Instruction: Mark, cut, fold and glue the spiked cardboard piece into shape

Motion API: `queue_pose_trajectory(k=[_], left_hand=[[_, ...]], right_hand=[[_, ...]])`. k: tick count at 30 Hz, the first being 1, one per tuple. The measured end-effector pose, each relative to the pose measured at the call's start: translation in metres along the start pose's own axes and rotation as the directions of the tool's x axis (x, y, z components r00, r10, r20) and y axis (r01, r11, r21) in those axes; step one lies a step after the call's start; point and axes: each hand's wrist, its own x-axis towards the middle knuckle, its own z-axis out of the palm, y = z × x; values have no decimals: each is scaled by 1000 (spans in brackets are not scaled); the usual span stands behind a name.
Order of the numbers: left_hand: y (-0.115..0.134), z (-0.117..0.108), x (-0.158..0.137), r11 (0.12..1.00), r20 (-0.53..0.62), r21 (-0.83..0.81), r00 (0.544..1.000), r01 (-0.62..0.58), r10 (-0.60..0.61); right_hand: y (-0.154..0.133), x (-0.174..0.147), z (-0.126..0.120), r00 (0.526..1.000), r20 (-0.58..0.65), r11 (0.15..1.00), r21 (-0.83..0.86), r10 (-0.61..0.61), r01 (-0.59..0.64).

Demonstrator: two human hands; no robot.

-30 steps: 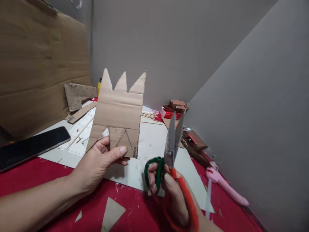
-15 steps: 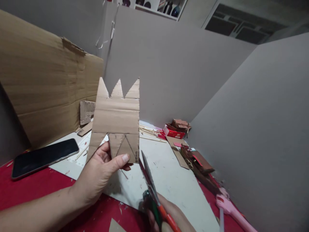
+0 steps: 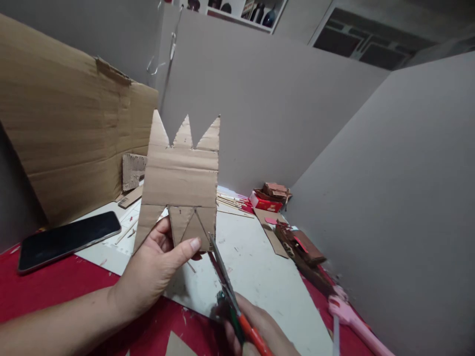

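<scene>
the left hand (image 3: 154,269) holds a cardboard cut-out (image 3: 180,185) upright above the table, thumb closed across the front of its lower edge and fingers behind it; three pointed teeth rise along its top edge, and pencilled diagonals mark the lower right part. the right hand (image 3: 260,331), low in the view and partly cut off by the frame, is closed through the handles of a pair of scissors (image 3: 226,284) with orange and green grips; the blades are nearly together, and their tip meets the lower right edge of the cut-out beside the left thumb. under both hands lies a white board (image 3: 260,277) on a red table cover (image 3: 55,287), with open white surface to the right of the scissors. a small red box (image 3: 265,201) at the back holds a heap of brown cardboard pieces. thin wooden sticks (image 3: 230,200) lie just beside that box. a dark phone (image 3: 69,240) rests face up at the left, overlapping the board's edge. a large cardboard sheet (image 3: 70,133) leans at the left, and grey partition panels (image 3: 389,198) close the back and right sides. a pink tool (image 3: 356,324) lies near the right panel's base, beside brown scraps (image 3: 302,249).
</scene>
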Motion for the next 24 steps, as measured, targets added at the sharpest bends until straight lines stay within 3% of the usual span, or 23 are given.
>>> queue_pose_trajectory(k=[4, 9, 24], left_hand=[[-1, 0, 0, 999, 32, -31, 999, 20, -19], [0, 1, -2, 999, 62, -44, 998, 27, -24], [-3, 0, -1, 997, 94, -64, 995, 51, -45]], right_hand=[[9, 2, 0, 1000, 25, 1000, 25, 8, -9], [20, 4, 3, 999, -27, 1000, 15, 19, -18], [-8, 2, -2, 998, -7, 995, -83, -54, 54]])
